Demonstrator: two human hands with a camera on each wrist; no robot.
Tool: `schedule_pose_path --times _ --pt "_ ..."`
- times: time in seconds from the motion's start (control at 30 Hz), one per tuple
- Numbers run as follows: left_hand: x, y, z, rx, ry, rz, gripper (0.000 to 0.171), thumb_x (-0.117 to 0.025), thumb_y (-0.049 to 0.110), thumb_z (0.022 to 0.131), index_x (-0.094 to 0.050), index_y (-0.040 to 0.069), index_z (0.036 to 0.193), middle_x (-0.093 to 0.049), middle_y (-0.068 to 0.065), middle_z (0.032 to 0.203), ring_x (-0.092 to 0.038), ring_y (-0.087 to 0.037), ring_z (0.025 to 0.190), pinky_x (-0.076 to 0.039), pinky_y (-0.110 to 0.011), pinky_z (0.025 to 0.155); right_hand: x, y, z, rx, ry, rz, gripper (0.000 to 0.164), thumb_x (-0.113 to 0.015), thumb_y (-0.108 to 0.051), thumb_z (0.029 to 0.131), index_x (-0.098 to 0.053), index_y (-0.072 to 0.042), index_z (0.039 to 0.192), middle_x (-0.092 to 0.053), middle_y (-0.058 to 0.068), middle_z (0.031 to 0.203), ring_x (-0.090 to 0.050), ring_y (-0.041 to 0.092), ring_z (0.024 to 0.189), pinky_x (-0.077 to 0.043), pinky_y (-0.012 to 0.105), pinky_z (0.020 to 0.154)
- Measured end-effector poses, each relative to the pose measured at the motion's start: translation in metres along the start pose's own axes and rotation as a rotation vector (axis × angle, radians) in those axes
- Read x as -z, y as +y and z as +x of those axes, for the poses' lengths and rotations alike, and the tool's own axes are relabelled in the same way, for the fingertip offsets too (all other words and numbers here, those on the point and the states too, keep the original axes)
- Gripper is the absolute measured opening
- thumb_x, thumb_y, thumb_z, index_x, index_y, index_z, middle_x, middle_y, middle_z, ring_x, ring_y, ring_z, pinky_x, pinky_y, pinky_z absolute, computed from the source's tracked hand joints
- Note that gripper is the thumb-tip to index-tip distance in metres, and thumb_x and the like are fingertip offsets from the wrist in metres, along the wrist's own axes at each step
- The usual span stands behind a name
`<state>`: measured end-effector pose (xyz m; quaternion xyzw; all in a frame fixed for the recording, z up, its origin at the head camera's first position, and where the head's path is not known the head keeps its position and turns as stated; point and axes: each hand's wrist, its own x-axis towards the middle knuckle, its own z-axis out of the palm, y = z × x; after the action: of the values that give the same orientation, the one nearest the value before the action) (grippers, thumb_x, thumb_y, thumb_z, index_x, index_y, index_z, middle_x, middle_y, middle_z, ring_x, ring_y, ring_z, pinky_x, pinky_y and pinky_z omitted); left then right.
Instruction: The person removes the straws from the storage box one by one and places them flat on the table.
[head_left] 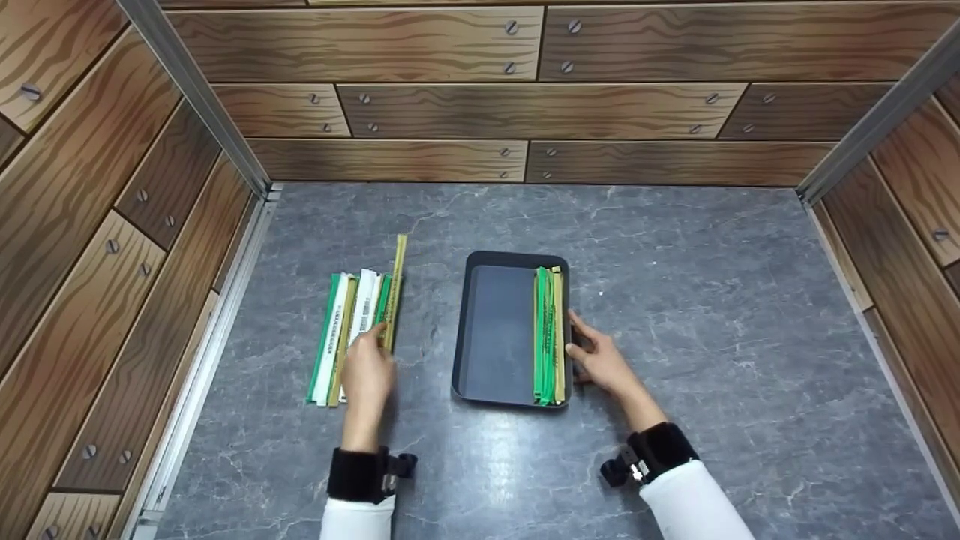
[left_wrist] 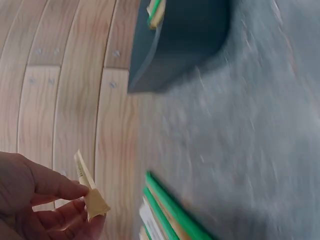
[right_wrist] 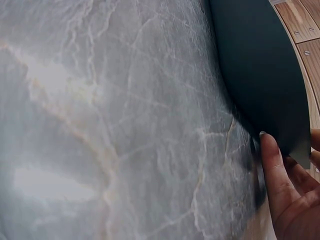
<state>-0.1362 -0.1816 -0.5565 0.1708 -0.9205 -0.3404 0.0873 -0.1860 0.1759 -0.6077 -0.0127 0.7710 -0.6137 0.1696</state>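
My left hand [head_left: 369, 367] pinches a long, thin gold packet [head_left: 400, 262] between thumb and fingers. That packet sticks up past the far end of a row of similar green, white and gold packets [head_left: 334, 337]. In the left wrist view, the packet's folded end [left_wrist: 95, 202] shows at the fingertips. To the right lies a dark rectangular tray [head_left: 495, 330], with several green and gold packets [head_left: 549, 337] lined up along its right inner side. My right hand [head_left: 604, 364] touches the tray's right side from outside, thumb and fingers spread along the wall [right_wrist: 265, 75].
The grey marbled tabletop [head_left: 720, 300] surrounds the packets and tray. Wood-patterned panels [head_left: 442, 109] enclose it at the back and both sides, with metal posts [head_left: 199, 97] at the corners. A dark band with a small camera [head_left: 360, 474] sits on each wrist.
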Motion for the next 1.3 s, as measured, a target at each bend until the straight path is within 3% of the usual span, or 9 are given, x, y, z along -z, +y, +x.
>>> schedule_pose_path --times 0.2,0.33,0.67,0.87,1.0,1.13,1.3 --pt "-0.003 -0.022 0.002 0.087 -0.054 0.050 0.037 -0.050 -0.007 0.090 -0.067 0.000 0.122 -0.069 -0.021 0.105 -0.066 -0.037 0.094 -0.053 -0.052 0.071 0.001 -0.009 -0.003 -0.017 -0.008 -0.005 0.066 -0.052 0.003 0.097 -0.025 -0.013 0.155 -0.022 0.031 0.154 -0.056 0.046 0.115 -0.059 0.043 0.063" --pt "-0.009 -0.031 0.000 0.110 -0.066 0.077 0.034 -0.050 -0.006 0.091 -0.068 -0.001 0.120 -0.068 -0.023 0.109 -0.065 -0.040 0.095 -0.052 -0.054 0.073 0.001 -0.010 -0.004 -0.030 -0.015 0.010 0.066 -0.052 0.003 0.098 -0.024 -0.013 0.156 -0.021 0.029 0.155 -0.058 0.044 0.111 -0.059 0.044 0.064" --pt "-0.015 -0.036 -0.002 0.072 -0.052 0.137 0.028 -0.051 0.000 0.095 -0.070 0.000 0.116 -0.066 -0.027 0.111 -0.064 -0.045 0.094 -0.051 -0.058 0.070 0.001 0.000 0.000 -0.007 0.000 -0.013 0.066 -0.051 0.002 0.098 -0.024 -0.014 0.156 -0.022 0.028 0.155 -0.063 0.039 0.103 -0.059 0.043 0.062" --pt "-0.014 -0.037 -0.001 0.051 -0.016 0.181 0.027 -0.052 -0.001 0.095 -0.071 0.001 0.115 -0.067 -0.026 0.105 -0.066 -0.042 0.086 -0.051 -0.056 0.064 0.001 0.000 0.000 0.010 0.002 -0.074 0.064 -0.052 0.000 0.098 -0.025 -0.012 0.155 -0.024 0.032 0.153 -0.059 0.041 0.110 -0.059 0.040 0.061" --pt "-0.013 -0.031 -0.002 -0.002 0.045 0.210 0.022 -0.053 0.001 0.096 -0.071 -0.003 0.108 -0.067 -0.025 0.094 -0.065 -0.043 0.080 -0.051 -0.056 0.060 0.001 0.000 0.001 0.030 0.007 -0.090 0.065 -0.054 0.000 0.098 -0.025 -0.011 0.155 -0.025 0.033 0.152 -0.056 0.044 0.115 -0.059 0.040 0.065" --pt "-0.017 -0.013 -0.008 -0.112 0.070 0.169 0.019 -0.055 -0.002 0.093 -0.070 -0.005 0.103 -0.065 -0.024 0.090 -0.065 -0.041 0.076 -0.053 -0.053 0.060 0.001 0.000 0.001 0.052 0.008 -0.085 0.066 -0.055 0.001 0.097 -0.025 -0.009 0.155 -0.025 0.033 0.152 -0.051 0.047 0.122 -0.058 0.040 0.074" --pt "-0.036 0.027 -0.020 -0.304 -0.018 0.154 0.027 -0.058 -0.001 0.091 -0.067 0.000 0.117 -0.067 -0.020 0.101 -0.066 -0.033 0.078 -0.056 -0.043 0.065 0.001 0.001 0.002 0.037 0.011 -0.085 0.065 -0.054 0.001 0.097 -0.027 -0.010 0.155 -0.027 0.031 0.152 -0.050 0.046 0.122 -0.059 0.040 0.068"
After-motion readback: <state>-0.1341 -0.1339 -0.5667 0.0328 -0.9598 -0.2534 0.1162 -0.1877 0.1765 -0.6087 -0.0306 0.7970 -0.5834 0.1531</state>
